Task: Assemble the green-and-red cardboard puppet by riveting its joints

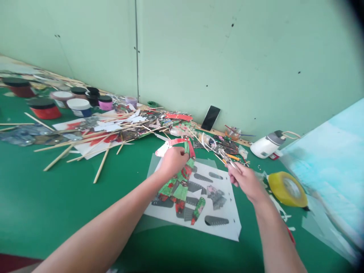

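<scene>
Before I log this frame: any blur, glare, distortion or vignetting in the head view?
Head view: dark vignetting at the upper-right corner; apparent wide-angle stretch near the edges, as on the tape roll; detail soft, blurring the metal tool in the right hand; light looks diffuse, no strong glare on the phone screen.

Identifiable as a craft workspace by lidded paint jars (45, 110), scattered wooden sticks (102, 163), painted cut-outs (200, 207) and yellow tape roll (276, 185) on a green surface (51, 212) against a pale green wall (227, 57).
</scene>
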Available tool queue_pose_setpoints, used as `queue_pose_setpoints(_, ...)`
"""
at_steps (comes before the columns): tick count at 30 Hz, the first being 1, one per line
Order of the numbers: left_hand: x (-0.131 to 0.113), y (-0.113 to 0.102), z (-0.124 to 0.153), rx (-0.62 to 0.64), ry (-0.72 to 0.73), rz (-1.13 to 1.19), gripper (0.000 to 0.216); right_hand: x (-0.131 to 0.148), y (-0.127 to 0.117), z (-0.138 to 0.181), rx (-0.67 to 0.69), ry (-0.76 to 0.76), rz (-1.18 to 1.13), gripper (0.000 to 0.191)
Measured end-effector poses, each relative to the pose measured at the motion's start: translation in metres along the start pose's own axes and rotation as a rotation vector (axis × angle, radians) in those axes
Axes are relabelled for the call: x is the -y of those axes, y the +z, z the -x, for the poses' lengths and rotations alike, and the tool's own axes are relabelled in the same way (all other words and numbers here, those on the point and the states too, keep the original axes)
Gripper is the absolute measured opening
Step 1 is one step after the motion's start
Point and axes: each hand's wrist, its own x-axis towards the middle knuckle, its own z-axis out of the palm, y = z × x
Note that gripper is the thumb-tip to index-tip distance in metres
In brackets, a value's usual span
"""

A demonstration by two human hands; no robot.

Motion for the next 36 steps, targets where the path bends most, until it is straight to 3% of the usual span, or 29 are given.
queue_pose_setpoints(3,0.0,0.003,0.002,0.007,0.029,-0.015,0.033,0.023,0.028,0.022,0.355,0.075,-0.574,0.031)
queue_pose_setpoints(5,0.0,0.006,0.004,0.032,0.015,0.006,0.028,0.033,0.061,0.031,0.514,0.124,-0.744,0.028)
queue_pose_setpoints(6,0.0,0.008,0.005,0.044,-0.002,0.033,0.026,0.035,0.076,0.033,0.53,0.143,-0.798,0.027)
queue_pose_setpoints(8,0.001,0.011,0.005,0.074,-0.046,0.111,0.023,0.033,0.097,0.031,0.414,0.15,-0.856,0.024)
queue_pose_setpoints(10,0.002,0.013,0.004,0.111,-0.083,0.186,0.02,0.026,0.103,0.025,0.27,0.166,-0.875,0.023)
queue_pose_setpoints(14,0.004,0.01,0.002,0.176,-0.171,0.308,0.017,0.009,0.08,0.002,0.057,0.222,-0.847,0.024)
queue_pose_setpoints(17,0.008,0.007,0.002,0.275,-0.264,0.418,0.013,-0.004,0.056,-0.017,0.051,0.302,-0.85,0.023)
queue_pose_setpoints(20,0.011,0.006,0.002,0.354,-0.266,0.458,0.012,-0.009,0.039,-0.021,0.151,0.414,-0.818,0.027)
queue_pose_setpoints(26,0.01,0.008,0.004,0.279,-0.23,0.428,0.015,0.0,0.042,0.026,0.34,0.226,-0.576,0.033)
queue_pose_setpoints(32,0.011,0.009,0.005,0.27,-0.169,0.405,0.019,0.004,0.056,0.049,0.188,0.028,0.108,0.034)
queue_pose_setpoints(36,0.01,0.013,0.008,0.271,-0.173,0.412,0.018,0.004,0.061,0.045,0.135,-0.087,0.297,0.031)
